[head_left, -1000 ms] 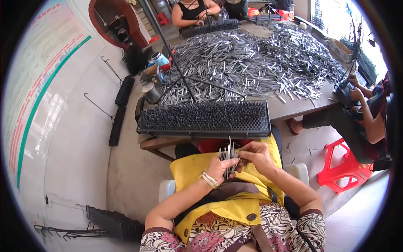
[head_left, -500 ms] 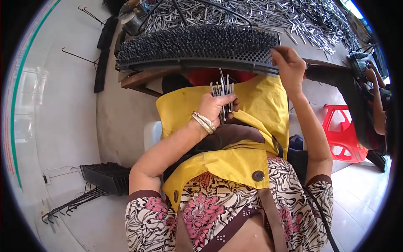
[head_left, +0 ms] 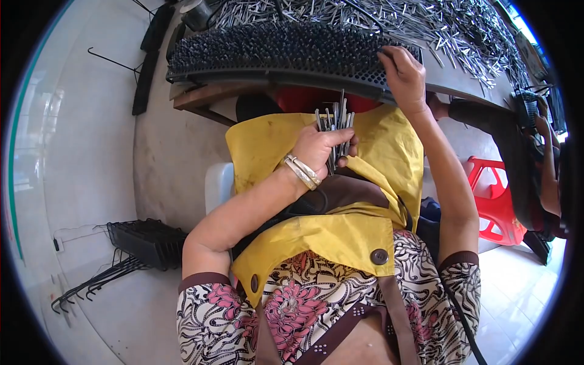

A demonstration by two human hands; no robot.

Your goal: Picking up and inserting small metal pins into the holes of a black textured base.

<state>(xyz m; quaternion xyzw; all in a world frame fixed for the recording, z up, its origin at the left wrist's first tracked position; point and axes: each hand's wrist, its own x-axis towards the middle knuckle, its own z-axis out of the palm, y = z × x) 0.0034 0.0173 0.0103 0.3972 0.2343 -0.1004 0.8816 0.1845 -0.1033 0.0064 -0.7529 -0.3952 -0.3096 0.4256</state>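
A bundle of thin metal rods [head_left: 334,120] stands upright in my left hand [head_left: 316,146], whose thumb and fingers are wrapped round it, over my lap. Beyond it lies a long black perforated rack [head_left: 261,55], thickly filled with upright dark rods; bare holes show along its near right part. My right hand [head_left: 404,79] is at the right end of the rack, thumb and fingertips pinched together just over the holes. Whatever lies between those fingertips is too small to make out.
Loose metal rods [head_left: 420,21] cover the table behind the rack. A yellow apron [head_left: 261,146] spreads over my lap. Black racks with hooked rods [head_left: 146,240] stand on the floor at left. At right are a red plastic stool [head_left: 496,201] and another person's arm [head_left: 549,176].
My right hand has moved left and farther across the rack's right end. My left hand still grips the rod bundle, slightly farther right in the picture. The whole view has shifted a little.
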